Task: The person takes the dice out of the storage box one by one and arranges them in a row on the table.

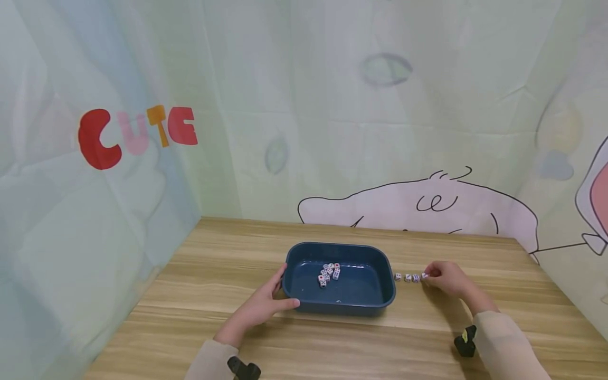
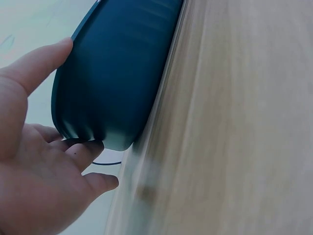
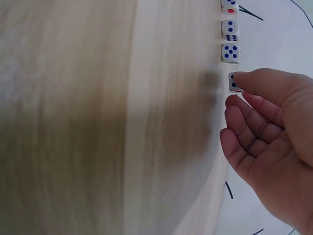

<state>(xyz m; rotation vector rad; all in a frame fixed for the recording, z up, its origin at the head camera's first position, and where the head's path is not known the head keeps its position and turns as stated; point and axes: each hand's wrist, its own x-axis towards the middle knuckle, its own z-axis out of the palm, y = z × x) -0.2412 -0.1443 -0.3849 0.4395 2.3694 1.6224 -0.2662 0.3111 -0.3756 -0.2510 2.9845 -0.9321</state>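
Observation:
A dark blue rectangular tray (image 1: pixel 339 306) sits on the table with several white dice (image 1: pixel 328 273) clustered inside, left of its middle. My left hand (image 1: pixel 261 303) holds the tray's left end, thumb at the front corner of the rim and fingers against the end wall. In the left wrist view the thumb and fingers (image 2: pixel 83 154) span the tray's end (image 2: pixel 110 78). To the right of the tray, my right hand (image 1: pixel 448 278) pinches a die (image 3: pixel 234 83) between thumb and fingers. That die is at the right end of a row of white dice (image 1: pixel 407 277) leading from the tray.
The wood-grain table (image 1: pixel 332 348) runs back to a printed cloth backdrop (image 1: pixel 304 105), with another cloth wall (image 1: pixel 95 221) on the left. A black wrist strap mount (image 1: pixel 465 342) sits at the right sleeve, another mount (image 1: pixel 244 368) at the left.

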